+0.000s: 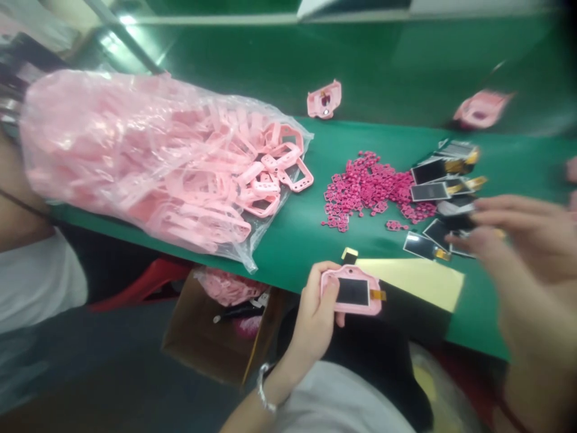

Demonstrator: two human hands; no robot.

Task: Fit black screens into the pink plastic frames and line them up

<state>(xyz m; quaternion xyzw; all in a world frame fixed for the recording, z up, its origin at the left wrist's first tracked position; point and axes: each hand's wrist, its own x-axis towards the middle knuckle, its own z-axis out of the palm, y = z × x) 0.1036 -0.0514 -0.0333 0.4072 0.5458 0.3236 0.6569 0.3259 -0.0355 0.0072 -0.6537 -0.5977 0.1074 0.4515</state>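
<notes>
My left hand (315, 307) grips a pink plastic front shell (370, 305), thumb on its face. A small dark display screen (354, 291) sits in the shell, and its orange ribbon cable sticks out on the right. Over at the right, my right hand (523, 258) is blurred, with thumb and fingers bent around the edge of a group of loose display screens (429, 191). Whether it pinches one of them cannot be made out. Between the hands and the back of the table lies a heap of magenta button pieces (372, 183).
A big clear plastic bag (135, 156) of pink shells covers the table's left. Pink housings (324, 101) (482, 109) stand at the back. Yellow paper (415, 279) lies at the front edge. Below is a cardboard box (202, 343). Another person's arm (18, 198) shows at left.
</notes>
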